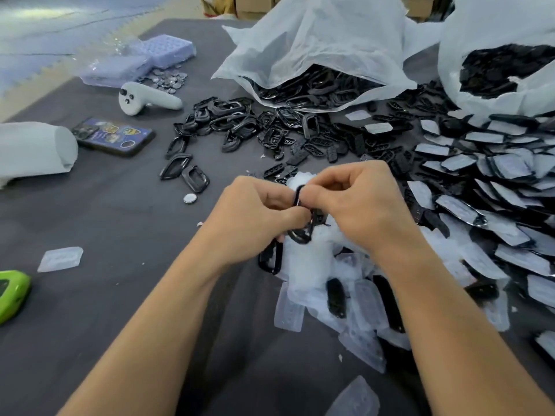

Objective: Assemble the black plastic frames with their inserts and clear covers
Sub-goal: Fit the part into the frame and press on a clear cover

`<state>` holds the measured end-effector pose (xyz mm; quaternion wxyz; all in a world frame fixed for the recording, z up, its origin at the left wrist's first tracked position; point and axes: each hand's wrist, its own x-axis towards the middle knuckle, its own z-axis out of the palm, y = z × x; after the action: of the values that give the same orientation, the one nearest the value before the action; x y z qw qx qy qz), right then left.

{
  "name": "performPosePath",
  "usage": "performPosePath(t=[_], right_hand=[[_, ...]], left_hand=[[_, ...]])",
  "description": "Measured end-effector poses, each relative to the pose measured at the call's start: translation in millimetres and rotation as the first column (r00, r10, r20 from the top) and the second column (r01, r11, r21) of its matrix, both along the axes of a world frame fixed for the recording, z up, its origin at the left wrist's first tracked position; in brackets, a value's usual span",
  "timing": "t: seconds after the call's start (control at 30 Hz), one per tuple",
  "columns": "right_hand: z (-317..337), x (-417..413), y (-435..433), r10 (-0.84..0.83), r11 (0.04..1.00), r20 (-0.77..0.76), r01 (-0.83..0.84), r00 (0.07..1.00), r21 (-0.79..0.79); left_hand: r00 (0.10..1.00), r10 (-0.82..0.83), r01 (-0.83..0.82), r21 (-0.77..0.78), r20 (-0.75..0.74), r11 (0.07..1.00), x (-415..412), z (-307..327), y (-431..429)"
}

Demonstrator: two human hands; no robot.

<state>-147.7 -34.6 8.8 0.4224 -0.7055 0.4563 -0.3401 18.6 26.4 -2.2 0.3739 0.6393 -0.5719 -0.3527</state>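
My left hand (255, 217) and my right hand (357, 202) meet at the middle of the table, both pinching one black plastic frame (303, 226) held upright between them. My fingers hide most of it. A second black frame (271, 259) lies just below my left hand. Clear covers (354, 298) are heaped under and in front of my hands. Loose black frames (228, 121) and black inserts (318, 145) lie scattered beyond. Finished pieces with clear covers (486, 187) are stacked in rows on the right.
Two white plastic bags (315, 46) of black parts stand at the back. A phone (114, 136), a white controller (144, 99), a white roll (33, 148), a green object (12, 295), a single clear cover (60, 259) and a small round disc (189, 198) lie on the left.
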Motion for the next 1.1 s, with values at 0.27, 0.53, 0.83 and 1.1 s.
performPosePath(t=[0.27,0.53,0.83,1.1], right_hand=[[-5.8,29.8,33.3,0.019,0.971,-0.356,-0.103,0.934,-0.218],[-9.3,51.9,51.5,-0.09,0.94,-0.661,-0.155,0.745,-0.303],[-5.6,31.9,28.8,-0.222,0.964,-0.31,0.16,0.925,-0.214],[-6.1,19.1,15.4,-0.285,0.905,-0.003,0.268,0.958,-0.331]], left_hand=[[0.775,0.473,-0.538,-0.045,-0.418,0.842,32.8,-2.5,-11.5],[0.787,0.454,-0.51,-0.024,-0.418,0.86,27.1,-10.5,-15.1],[0.804,0.439,-0.515,-0.101,-0.401,0.851,12.4,-16.1,-16.5],[0.866,0.27,-0.358,-0.145,-0.422,0.922,-21.1,-18.0,-14.7]])
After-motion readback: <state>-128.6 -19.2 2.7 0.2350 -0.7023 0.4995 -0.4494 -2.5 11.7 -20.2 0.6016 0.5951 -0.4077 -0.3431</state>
